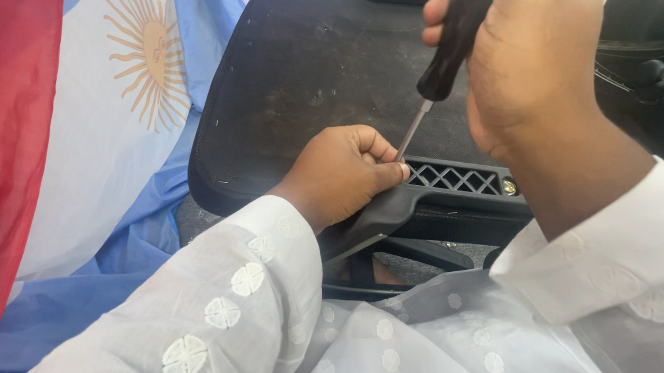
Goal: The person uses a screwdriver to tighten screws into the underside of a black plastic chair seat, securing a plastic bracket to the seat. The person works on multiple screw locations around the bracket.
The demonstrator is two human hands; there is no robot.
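Head view shows the right hand (pixel 533 45) gripping a black screwdriver (pixel 448 45), its tip at the near edge of an upturned chair seat (pixel 312 67), left hand (pixel 343 173) fingers pinched closed around the tip; a brass screw (pixel 508 186) nearby sits seated.

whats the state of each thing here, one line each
screwdriver: tilted, tip down at the bracket
right hand: closed around the screwdriver handle
left hand: fingers pinched at the screwdriver tip
black seat panel: lying flat
bracket screw: seated in the bracket
flag cloth: draped, creased

Flags (pixel 101 152) drape beneath black chair seat (pixel 312 67)
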